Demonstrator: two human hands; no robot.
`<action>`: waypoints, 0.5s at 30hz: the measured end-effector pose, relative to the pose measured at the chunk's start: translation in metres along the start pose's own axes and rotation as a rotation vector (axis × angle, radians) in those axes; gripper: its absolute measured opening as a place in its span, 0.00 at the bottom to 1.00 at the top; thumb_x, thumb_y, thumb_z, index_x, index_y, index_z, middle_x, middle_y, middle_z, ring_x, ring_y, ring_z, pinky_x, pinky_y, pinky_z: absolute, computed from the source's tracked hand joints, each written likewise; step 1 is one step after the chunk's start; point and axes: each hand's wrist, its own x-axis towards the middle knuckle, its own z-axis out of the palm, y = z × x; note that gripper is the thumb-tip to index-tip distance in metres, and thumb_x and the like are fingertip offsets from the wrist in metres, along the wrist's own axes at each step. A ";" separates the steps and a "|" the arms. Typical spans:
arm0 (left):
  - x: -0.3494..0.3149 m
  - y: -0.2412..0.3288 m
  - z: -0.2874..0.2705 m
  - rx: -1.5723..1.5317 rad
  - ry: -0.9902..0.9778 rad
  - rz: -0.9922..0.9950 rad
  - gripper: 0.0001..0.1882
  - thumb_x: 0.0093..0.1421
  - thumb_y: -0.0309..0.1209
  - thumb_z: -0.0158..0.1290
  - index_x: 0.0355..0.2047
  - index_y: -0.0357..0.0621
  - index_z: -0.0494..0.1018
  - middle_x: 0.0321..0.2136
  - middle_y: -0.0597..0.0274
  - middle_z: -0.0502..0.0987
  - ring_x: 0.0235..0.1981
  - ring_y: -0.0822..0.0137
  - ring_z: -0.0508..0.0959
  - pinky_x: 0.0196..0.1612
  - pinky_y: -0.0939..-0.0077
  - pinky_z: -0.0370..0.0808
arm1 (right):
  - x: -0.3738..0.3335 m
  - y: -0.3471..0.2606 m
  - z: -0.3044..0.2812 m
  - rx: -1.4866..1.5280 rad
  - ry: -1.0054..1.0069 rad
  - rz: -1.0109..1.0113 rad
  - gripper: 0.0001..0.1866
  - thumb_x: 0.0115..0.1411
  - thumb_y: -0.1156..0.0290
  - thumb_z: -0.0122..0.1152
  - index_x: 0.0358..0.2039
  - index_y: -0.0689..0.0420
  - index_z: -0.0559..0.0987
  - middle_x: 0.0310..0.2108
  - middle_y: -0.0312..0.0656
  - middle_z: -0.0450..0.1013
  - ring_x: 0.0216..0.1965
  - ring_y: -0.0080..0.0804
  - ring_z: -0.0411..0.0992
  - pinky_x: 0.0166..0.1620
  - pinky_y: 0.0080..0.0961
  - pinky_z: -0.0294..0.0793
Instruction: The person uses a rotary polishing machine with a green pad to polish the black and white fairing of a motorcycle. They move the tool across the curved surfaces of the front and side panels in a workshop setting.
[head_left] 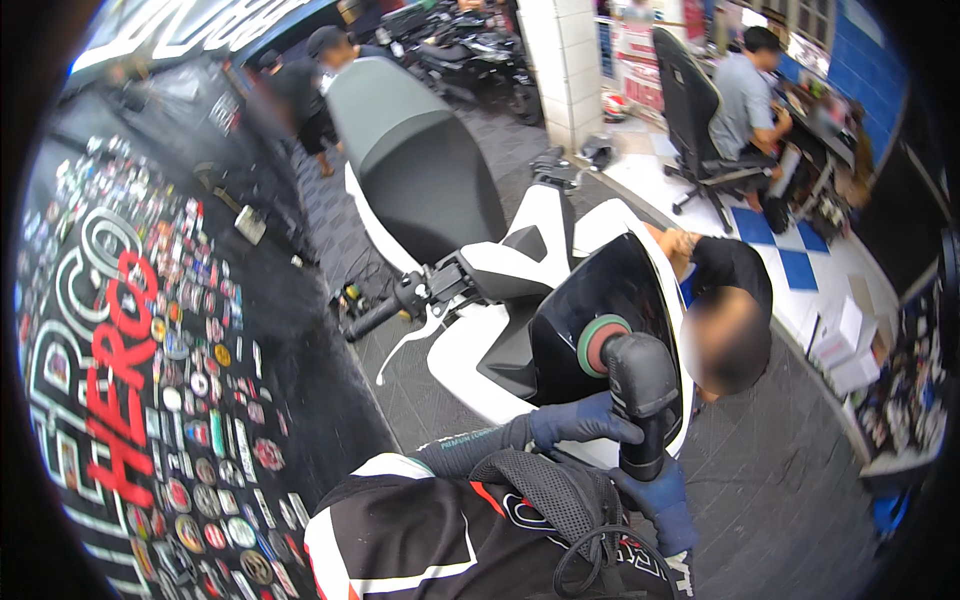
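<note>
A black handheld polisher (pixel 645 385) stands in front of me with its handle toward my body. Its round pad (pixel 601 346), green at the rim and reddish behind, rests against the glossy black front panel (pixel 570 320) of a white scooter (pixel 465 370). My left hand (pixel 585 420), in a dark blue glove, comes in from the left and grips the tool below its head; some of its fingers are hidden. Lower down, my right hand (pixel 658 503), gloved alike, is closed round the handle.
A person (pixel 735 300) crouches close by at the scooter's right side. Another person (pixel 745 95) sits on a black office chair (pixel 690 110) at a desk. Two people stand beyond the seat (pixel 420 150). A black wall with stickers (pixel 205 400) runs along the left.
</note>
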 end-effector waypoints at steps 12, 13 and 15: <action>0.046 0.006 0.009 -0.085 0.159 0.326 0.34 0.60 0.29 0.70 0.66 0.43 0.73 0.60 0.60 0.79 0.60 0.66 0.77 0.68 0.65 0.71 | 0.070 -0.029 -0.079 -0.232 -0.196 -0.202 0.34 0.47 0.62 0.85 0.53 0.62 0.82 0.42 0.49 0.85 0.42 0.32 0.85 0.48 0.32 0.84; 0.050 0.001 0.011 -0.084 0.147 0.301 0.34 0.60 0.29 0.71 0.66 0.43 0.73 0.60 0.60 0.79 0.60 0.66 0.76 0.68 0.65 0.71 | 0.072 -0.022 -0.082 -0.252 -0.208 -0.115 0.34 0.47 0.61 0.85 0.53 0.62 0.82 0.43 0.49 0.85 0.42 0.32 0.85 0.48 0.32 0.84; 0.053 -0.010 0.015 -0.127 0.125 0.209 0.34 0.60 0.30 0.71 0.65 0.43 0.73 0.60 0.60 0.79 0.60 0.66 0.76 0.68 0.65 0.71 | 0.069 -0.005 -0.089 -0.259 -0.220 0.003 0.31 0.48 0.62 0.85 0.50 0.61 0.82 0.39 0.45 0.84 0.38 0.29 0.82 0.44 0.30 0.82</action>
